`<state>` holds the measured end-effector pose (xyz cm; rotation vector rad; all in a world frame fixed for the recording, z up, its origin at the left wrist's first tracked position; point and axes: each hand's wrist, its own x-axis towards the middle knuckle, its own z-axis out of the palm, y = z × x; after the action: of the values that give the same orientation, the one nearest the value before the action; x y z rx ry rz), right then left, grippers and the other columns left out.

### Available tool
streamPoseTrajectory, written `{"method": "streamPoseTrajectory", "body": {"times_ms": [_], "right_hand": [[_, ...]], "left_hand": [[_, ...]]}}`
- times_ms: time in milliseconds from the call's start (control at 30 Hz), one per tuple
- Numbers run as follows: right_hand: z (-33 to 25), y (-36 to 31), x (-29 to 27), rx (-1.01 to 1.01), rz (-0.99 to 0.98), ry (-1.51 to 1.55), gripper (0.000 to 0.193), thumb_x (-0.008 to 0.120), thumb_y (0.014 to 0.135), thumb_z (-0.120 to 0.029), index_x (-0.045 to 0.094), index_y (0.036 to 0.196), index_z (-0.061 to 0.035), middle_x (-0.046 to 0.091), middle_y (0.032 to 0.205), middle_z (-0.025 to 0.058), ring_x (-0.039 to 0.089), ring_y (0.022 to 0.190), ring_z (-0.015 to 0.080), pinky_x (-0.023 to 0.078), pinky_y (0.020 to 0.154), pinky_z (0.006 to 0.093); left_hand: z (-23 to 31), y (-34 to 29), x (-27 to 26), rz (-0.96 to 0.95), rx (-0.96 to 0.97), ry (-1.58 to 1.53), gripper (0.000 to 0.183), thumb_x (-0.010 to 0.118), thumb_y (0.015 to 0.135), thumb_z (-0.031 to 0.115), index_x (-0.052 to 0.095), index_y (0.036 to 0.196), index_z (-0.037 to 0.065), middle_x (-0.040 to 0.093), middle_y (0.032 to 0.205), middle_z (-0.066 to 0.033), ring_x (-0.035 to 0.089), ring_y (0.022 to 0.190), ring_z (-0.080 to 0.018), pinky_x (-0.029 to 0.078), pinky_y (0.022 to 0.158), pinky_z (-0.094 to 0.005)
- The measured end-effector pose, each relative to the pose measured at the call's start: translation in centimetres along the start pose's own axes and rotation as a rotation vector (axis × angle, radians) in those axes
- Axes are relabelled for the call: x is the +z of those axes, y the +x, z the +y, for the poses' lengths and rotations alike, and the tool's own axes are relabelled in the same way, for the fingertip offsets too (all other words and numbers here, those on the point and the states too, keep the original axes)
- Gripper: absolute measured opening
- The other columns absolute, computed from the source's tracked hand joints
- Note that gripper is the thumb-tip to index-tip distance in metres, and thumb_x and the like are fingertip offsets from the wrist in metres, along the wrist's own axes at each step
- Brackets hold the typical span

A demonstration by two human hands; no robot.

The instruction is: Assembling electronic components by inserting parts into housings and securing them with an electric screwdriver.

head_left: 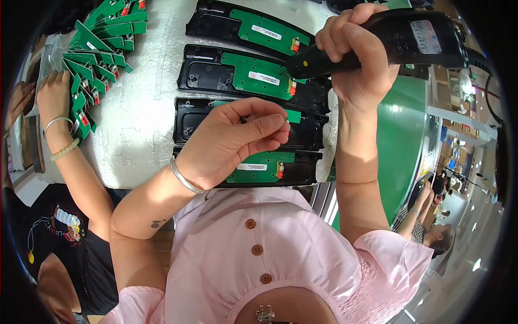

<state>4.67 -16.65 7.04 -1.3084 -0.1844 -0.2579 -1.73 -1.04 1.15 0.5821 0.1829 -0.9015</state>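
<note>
My right hand [362, 54] is wrapped round a black electric screwdriver [396, 40] with a pale label. The driver tilts down to the left, its thin tip at the green circuit board [245, 81] in the second black plastic housing [202, 81] from the far end. My left hand [237, 132] hovers over the third housing [186, 116], thumb and fingers curled together. Something small and dark shows inside its curl, too small to name. This hand hides much of that housing's board. Another black housing [302, 170] with a board lies nearest me.
The farthest housing [210, 24] also holds a green board. Loose boards with red connectors [100, 54] are heaped at the left, where a co-worker's hand [54, 94] touches them. White foam padding [145, 81] covers the bench. Green surface [396, 129] lies right of it; another person [426, 221] sits beyond.
</note>
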Motion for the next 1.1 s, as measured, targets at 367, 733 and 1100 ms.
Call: {"method": "streamPoseTrajectory", "body": {"times_ms": [367,733,1100], "right_hand": [[-1.6,0.3,-1.3,-0.168,-0.241,0.034,0.021,0.046,0.071,-0.006,0.047,0.091,-0.0011,0.037,0.058,0.0015,0.036,0.048,0.0119,0.032,0.054,0.0277],[-7.0,-6.0,1.1,-0.39,-0.15,0.277,0.026,0.058,0.064,-0.008,0.047,0.088,-0.0105,0.052,0.058,-0.0072,0.048,0.049,0.0028,0.039,0.057,0.017],[-2.0,-3.3,-2.1,-0.225,-0.128,0.047,0.025,0.044,0.07,-0.006,0.049,0.095,-0.0034,0.037,0.057,0.0013,0.034,0.048,0.0123,0.032,0.055,0.0288]], "left_hand": [[0.0,0.5,-0.2,0.041,0.033,-0.108,0.019,0.051,0.087,0.011,0.055,0.103,0.002,0.059,0.09,-0.0047,0.059,0.078,-0.01,0.051,0.069,-0.0192],[-1.5,0.7,0.7,-0.134,0.07,-0.205,0.018,0.054,0.086,0.018,0.057,0.097,0.003,0.06,0.089,-0.0027,0.058,0.079,-0.0084,0.049,0.071,-0.0188],[-3.8,-0.6,2.3,-0.034,-0.205,-0.321,0.037,0.037,0.093,0.018,0.042,0.116,-0.01,0.048,0.115,-0.0236,0.048,0.11,-0.0307,0.039,0.096,-0.0312]]}}
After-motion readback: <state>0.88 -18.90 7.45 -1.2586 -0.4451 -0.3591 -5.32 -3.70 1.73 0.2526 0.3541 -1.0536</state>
